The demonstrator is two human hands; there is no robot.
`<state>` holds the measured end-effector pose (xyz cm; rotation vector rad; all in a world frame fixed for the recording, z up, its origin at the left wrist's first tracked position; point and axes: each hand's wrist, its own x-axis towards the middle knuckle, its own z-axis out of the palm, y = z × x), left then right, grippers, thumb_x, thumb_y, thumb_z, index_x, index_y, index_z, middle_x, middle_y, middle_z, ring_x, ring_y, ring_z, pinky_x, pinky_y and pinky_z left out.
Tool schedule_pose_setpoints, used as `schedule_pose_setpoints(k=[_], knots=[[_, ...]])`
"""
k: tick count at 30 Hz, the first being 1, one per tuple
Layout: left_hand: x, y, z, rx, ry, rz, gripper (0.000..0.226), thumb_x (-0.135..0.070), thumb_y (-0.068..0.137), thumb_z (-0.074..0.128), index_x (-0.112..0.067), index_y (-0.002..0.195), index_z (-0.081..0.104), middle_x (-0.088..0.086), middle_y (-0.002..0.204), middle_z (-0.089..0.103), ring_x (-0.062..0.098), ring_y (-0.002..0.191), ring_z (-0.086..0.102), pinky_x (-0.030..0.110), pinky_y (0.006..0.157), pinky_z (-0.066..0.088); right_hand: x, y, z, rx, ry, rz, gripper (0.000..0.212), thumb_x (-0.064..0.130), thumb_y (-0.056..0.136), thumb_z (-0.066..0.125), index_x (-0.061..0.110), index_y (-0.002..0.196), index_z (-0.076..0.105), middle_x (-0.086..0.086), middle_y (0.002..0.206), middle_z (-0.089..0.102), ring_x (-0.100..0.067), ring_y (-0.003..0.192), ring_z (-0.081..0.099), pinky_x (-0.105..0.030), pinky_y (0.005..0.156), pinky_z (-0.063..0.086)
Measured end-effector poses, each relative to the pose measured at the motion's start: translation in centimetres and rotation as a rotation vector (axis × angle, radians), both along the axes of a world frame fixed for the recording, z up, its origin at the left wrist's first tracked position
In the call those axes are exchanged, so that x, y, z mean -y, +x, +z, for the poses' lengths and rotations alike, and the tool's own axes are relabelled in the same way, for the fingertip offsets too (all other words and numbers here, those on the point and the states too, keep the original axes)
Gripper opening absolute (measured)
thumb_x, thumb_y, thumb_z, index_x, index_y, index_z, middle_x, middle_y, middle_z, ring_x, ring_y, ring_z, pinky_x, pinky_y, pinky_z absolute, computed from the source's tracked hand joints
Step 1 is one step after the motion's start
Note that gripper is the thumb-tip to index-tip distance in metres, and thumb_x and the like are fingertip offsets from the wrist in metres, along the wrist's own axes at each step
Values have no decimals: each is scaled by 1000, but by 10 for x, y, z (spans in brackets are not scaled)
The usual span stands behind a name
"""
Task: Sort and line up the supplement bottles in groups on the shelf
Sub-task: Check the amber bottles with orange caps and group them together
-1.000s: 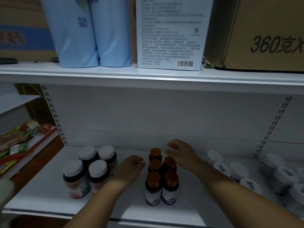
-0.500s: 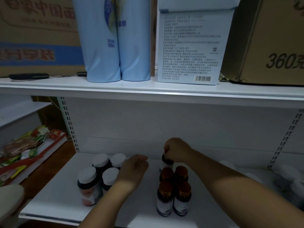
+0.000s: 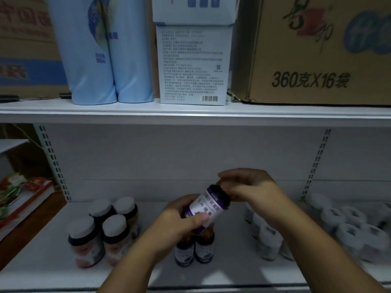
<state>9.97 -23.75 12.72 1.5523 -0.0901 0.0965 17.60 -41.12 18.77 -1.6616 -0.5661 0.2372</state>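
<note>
Purple-and-white labelling wraps the dark supplement bottle (image 3: 208, 205) held tilted in the air above the lower white shelf (image 3: 232, 269), cap end up and to the right. The left hand (image 3: 179, 224) curls around its lower body, thumb across the label; the right hand (image 3: 248, 190) closes its fingers over the cap end. Directly beneath, two small dark purple-labelled bottles (image 3: 193, 250) stand side by side on the shelf. To the left stands a cluster of four dark white-capped bottles (image 3: 101, 231); to the right, blurred white bottles (image 3: 347, 229) are grouped. Two pale blue bottles (image 3: 105, 60) stand on the upper shelf.
</note>
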Motion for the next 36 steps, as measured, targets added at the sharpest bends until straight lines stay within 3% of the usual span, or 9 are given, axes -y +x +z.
schedule_pose_setpoints(k=[3, 6, 10, 14, 16, 18, 27, 31, 36], knots=[[22, 2, -10, 99, 1, 137, 56, -25, 51, 82, -11, 103, 68, 8, 80, 69, 15, 69, 61, 23, 59, 50, 13, -11, -24, -106, 141, -91, 20, 2, 86, 61, 16, 101, 66, -7, 101, 71, -12, 83, 69, -22, 68, 56], [41, 4, -20, 139, 88, 196, 62, -28, 43, 84, -16, 102, 68, 2, 90, 72, 10, 78, 66, 20, 68, 52, 21, -22, -51, -236, 177, -139, 15, 17, 89, 59, 18, 104, 61, -7, 100, 69, -18, 86, 70, -32, 67, 58], [59, -2, -35, 111, 138, 260, 63, -29, 40, 86, -28, 99, 65, -14, 95, 71, 2, 85, 67, 17, 71, 52, 30, -33, -72, -379, 344, -183, 38, 32, 78, 63, 8, 108, 59, -15, 101, 70, -26, 86, 70, -34, 60, 56], [72, -10, -36, -67, 15, 173, 46, -30, 68, 80, -25, 109, 60, 2, 104, 68, 18, 89, 68, 29, 71, 56, 44, -38, -79, -411, 393, -190, 45, 36, 70, 63, 7, 104, 62, -9, 90, 72, -19, 79, 69, -30, 59, 54], [77, -13, -30, -191, -150, 97, 19, -22, 90, 59, -17, 108, 62, 11, 94, 70, 29, 78, 68, 37, 67, 59, 49, -39, -81, -415, 410, -197, 41, 36, 70, 62, 10, 101, 64, -7, 88, 72, -16, 76, 69, -29, 59, 53], [80, -15, -28, -233, -250, 74, 22, -20, 95, 47, -10, 106, 64, 15, 84, 71, 30, 70, 67, 35, 59, 58, 52, -40, -82, -418, 436, -201, 37, 35, 69, 62, 13, 98, 63, -6, 89, 71, -16, 76, 68, -29, 58, 54], [82, -18, -28, 62, -23, 284, 41, 9, 69, 75, -16, 100, 65, -1, 93, 72, 9, 85, 69, 21, 69, 54, 47, -41, -82, -444, 410, -190, 24, 37, 85, 58, 26, 106, 65, -2, 98, 72, -19, 95, 68, -35, 68, 56], [85, -25, -27, 103, -19, 257, 52, 14, 63, 77, -15, 104, 63, -8, 94, 71, 10, 90, 69, 20, 72, 54, 49, -44, -80, -418, 478, -150, 45, 30, 77, 64, 32, 121, 58, -4, 110, 68, -19, 98, 67, -33, 65, 56], [85, -28, -26, -54, -168, 126, 50, -21, 69, 79, -20, 115, 61, 5, 106, 67, 22, 92, 69, 31, 71, 57, 53, -46, -82, -387, 542, -113, 53, 11, 66, 76, 13, 115, 58, -10, 99, 70, -20, 89, 67, -33, 62, 55]])
